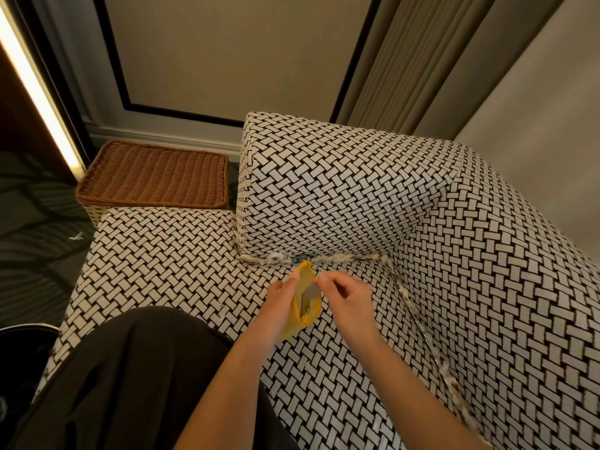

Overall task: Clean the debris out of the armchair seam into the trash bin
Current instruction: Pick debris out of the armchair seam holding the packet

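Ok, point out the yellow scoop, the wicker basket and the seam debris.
yellow scoop (pixel 303 272), head view, its upper end.
wicker basket (pixel 152 177), head view, middle of its woven top.
seam debris (pixel 276 258), head view, white clump in the back seam.

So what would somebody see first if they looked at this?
Probably the chair, whose black-and-white weave fills most of the view. Next comes the pale fluff lining its seam. In the middle are two hands: the left hand holds a yellow pouch, while the right hand pinches a grey scrap over it.
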Demonstrator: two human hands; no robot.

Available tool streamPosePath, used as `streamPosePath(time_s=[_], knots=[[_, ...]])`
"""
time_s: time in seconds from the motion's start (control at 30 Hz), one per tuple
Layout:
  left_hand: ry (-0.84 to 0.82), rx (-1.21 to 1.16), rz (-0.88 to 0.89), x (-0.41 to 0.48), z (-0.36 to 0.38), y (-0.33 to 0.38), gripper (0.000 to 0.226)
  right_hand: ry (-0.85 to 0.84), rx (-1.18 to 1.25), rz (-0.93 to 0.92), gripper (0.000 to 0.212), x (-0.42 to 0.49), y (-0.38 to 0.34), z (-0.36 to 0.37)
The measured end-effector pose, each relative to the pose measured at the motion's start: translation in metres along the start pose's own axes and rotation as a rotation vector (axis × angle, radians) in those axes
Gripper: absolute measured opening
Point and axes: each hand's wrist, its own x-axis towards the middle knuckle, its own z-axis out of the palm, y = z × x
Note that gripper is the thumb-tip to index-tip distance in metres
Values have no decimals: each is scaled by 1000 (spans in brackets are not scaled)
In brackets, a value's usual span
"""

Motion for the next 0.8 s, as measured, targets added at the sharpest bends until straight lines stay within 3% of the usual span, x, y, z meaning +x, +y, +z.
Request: streamPosePath(time_s=[0.17, 0.33, 0.53, 0.8], knots=[[32, 2, -71, 2, 0, 5, 60, 156, -47, 143, 18, 17, 29, -12], [-21, -17, -49, -1, -2, -1, 63, 236, -334, 274, 24, 40, 85, -35], [-38, -15, -40, -6, -4, -1, 63, 326, -670, 263, 34, 63, 112, -48], [-94, -1, -17, -13, -9, -2, 65, 214, -881, 500, 41, 106, 110, -56]])
